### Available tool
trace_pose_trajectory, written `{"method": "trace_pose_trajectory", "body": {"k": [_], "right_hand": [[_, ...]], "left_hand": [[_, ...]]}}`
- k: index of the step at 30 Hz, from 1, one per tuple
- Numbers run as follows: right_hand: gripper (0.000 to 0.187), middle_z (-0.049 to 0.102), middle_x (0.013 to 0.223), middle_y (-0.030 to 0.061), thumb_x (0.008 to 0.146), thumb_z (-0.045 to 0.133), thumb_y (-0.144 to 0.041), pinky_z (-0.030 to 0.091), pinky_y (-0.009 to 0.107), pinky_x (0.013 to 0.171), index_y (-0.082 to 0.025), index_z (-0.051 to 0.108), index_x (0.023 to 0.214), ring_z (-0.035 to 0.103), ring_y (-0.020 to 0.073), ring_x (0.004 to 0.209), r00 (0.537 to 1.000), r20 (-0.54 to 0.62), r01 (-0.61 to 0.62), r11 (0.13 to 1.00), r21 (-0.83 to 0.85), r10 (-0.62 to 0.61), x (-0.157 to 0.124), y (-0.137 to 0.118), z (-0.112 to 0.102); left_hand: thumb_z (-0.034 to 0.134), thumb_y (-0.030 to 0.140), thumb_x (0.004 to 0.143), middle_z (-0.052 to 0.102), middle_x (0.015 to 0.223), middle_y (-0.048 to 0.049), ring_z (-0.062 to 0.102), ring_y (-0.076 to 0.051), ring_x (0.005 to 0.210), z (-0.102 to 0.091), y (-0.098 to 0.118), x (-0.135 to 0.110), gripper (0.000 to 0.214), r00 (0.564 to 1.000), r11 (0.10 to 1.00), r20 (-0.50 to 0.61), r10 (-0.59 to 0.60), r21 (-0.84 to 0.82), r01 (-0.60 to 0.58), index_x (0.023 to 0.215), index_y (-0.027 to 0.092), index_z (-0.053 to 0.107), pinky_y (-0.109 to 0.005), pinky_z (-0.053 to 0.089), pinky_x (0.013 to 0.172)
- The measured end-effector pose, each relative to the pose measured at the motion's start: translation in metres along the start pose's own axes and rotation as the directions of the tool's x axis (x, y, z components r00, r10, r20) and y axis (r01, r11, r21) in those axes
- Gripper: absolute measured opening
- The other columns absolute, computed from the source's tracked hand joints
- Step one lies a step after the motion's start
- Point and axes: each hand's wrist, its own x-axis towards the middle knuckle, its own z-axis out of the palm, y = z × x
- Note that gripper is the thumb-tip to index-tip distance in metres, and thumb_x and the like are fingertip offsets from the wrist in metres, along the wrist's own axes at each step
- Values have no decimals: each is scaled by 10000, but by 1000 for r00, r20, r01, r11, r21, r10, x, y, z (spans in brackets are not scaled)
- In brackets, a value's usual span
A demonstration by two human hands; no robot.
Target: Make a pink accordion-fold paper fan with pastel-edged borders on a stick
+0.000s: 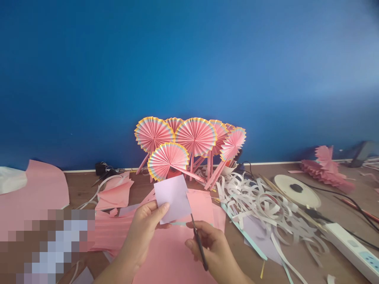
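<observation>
Between the thumb and fingers of my left hand (145, 227) is a square sheet of pale lilac paper (173, 197), held up and tilted. My right hand (209, 242) is closed around a slim black tool (199, 243) with a narrow pointed tip; its exact kind cannot be made out. That tip is close to the lower right corner of the lilac paper, and whether they touch is unclear. Below both hands lies a large pink sheet (168, 254). More pink paper (201, 203) is stacked just behind the lilac square.
Several pleated pink paper fans (195, 136) stand against the blue wall. Curled white paper strips (263, 197) heap up at the right, near a round white lid-like object (296, 191) and a white power strip (352, 248) with cables. Folded pink paper (328, 173) lies farther right.
</observation>
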Motion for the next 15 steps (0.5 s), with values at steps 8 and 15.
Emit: {"method": "trace_pose_trajectory", "body": {"k": [8,15], "right_hand": [[513,496,549,-55,690,702,-556,419,249,491,-147,620,988,489,109,487,998,53,-18,999,30,16,1,-1,-3],[479,484,566,-48,702,708,-536,415,251,519,-139,630,958,486,107,505,999,24,42,997,69,-43,1,-6,-3]], "left_hand": [[666,457,723,720,820,-65,619,-217,820,-2,-1,1,371,1000,999,23,11,45,-12,936,160,733,-279,508,661],[656,455,736,702,743,-59,595,-196,747,3,-7,-3,338,996,997,90,-19,81,11,855,151,744,-276,483,666]]}}
